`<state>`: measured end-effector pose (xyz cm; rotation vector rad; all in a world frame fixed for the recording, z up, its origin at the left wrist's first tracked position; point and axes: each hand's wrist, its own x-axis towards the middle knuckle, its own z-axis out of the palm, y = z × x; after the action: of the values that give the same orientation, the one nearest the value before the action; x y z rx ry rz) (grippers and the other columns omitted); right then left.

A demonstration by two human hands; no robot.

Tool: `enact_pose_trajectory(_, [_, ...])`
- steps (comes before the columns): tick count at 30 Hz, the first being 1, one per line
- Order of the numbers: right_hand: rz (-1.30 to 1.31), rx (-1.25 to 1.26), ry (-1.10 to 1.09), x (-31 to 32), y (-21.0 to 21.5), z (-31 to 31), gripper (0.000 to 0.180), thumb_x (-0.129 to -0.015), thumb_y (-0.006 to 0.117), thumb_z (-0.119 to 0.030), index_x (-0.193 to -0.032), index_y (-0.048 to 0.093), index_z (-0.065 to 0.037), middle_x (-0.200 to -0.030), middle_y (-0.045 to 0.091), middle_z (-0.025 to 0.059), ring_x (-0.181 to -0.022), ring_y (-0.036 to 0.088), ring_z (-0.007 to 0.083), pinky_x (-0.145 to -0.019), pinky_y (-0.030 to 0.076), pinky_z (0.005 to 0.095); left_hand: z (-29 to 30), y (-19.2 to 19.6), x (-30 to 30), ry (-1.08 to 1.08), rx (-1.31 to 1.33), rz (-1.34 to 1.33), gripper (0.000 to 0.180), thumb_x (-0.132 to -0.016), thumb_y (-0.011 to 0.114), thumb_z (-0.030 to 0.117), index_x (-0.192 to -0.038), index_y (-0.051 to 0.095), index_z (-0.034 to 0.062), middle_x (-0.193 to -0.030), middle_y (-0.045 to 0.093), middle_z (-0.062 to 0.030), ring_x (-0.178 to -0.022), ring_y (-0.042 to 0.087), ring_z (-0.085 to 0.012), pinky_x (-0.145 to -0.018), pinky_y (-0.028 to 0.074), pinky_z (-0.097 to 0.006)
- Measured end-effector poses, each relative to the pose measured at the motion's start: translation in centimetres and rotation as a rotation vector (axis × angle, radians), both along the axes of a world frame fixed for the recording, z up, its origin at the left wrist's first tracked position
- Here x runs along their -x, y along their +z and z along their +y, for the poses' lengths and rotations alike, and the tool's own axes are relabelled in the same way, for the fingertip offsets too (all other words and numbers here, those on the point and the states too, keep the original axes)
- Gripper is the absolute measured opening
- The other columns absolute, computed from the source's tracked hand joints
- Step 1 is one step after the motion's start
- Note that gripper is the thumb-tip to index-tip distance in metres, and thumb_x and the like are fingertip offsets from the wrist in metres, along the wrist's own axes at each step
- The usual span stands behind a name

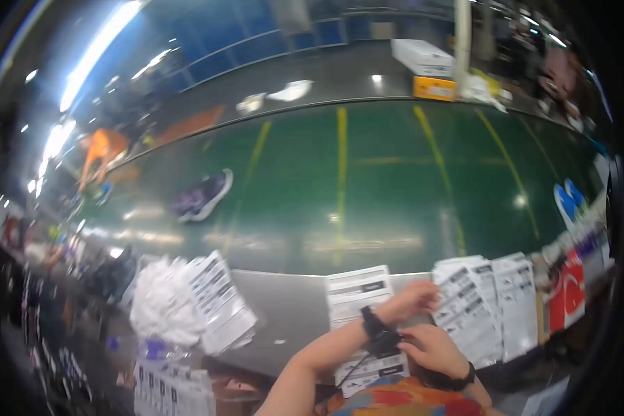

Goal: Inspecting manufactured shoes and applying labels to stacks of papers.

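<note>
My left hand reaches across in front of me with its fingers curled in, and I see nothing in it. A black strap circles the left wrist, with a small black device and a thin cord beside it. My right hand pinches at the edge of that device with its fingertips; a black band sits on the right wrist too. Beneath my left forearm lie printed white sheets. Just right of my hands are fanned stacks of printed sheets on the metal ledge.
Beyond the ledge runs a green conveyor belt with yellow lines. It carries a dark purple shoe and blue-and-white shoes. Crumpled white paper and more sheets lie left. Boxes stand across. A person in orange works far left.
</note>
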<state>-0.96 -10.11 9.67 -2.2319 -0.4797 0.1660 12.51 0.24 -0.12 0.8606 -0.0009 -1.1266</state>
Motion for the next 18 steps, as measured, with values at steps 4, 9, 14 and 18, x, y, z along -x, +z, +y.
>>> enact_pose_trajectory(4, [0.108,0.062,0.024,-0.4,0.4,0.6,0.041,-0.084,0.068,-0.029,-0.11,0.061,0.002,-0.086,0.063,0.0174,-0.085,0.061,0.0359,-0.074,0.049,0.0422,0.1,0.4,0.3,0.019,0.008,0.012,0.012,-0.095,0.058,0.021,-0.099,0.059,0.0101,-0.082,0.064,-0.0013,-0.07,0.063,-0.0129,-0.066,0.052,-0.026])
enact_pose_trajectory(9, [0.073,0.059,0.077,-0.5,0.3,0.7,0.045,-0.083,0.068,-0.028,-0.113,0.058,0.004,-0.087,0.063,0.0184,-0.085,0.061,0.0367,-0.074,0.049,0.0425,0.2,0.4,0.4,0.017,0.034,0.042,0.01,-0.094,0.057,0.019,-0.099,0.058,0.0097,-0.082,0.064,-0.0011,-0.07,0.063,-0.0127,-0.065,0.051,-0.026])
enact_pose_trajectory(14, [0.072,0.049,0.016,-0.6,0.0,0.6,0.044,-0.082,0.069,-0.024,-0.113,0.057,0.005,-0.092,0.062,0.0194,-0.085,0.061,0.0368,-0.074,0.049,0.0419,-0.4,0.9,0.3,0.011,0.043,0.036,0.009,-0.094,0.057,0.018,-0.098,0.058,0.0097,-0.081,0.064,-0.0015,-0.069,0.063,-0.0128,-0.065,0.051,-0.026])
enact_pose_trajectory(18, [0.081,0.08,0.035,-1.1,0.3,0.9,0.046,-0.08,0.071,-0.023,-0.115,0.057,0.003,-0.097,0.063,0.019,-0.088,0.062,0.0363,-0.076,0.05,0.0405,-0.2,0.7,0.1,0.017,0.047,0.041,0.009,-0.094,0.057,0.018,-0.097,0.058,0.0093,-0.08,0.064,-0.0018,-0.068,0.063,-0.0128,-0.064,0.051,-0.026])
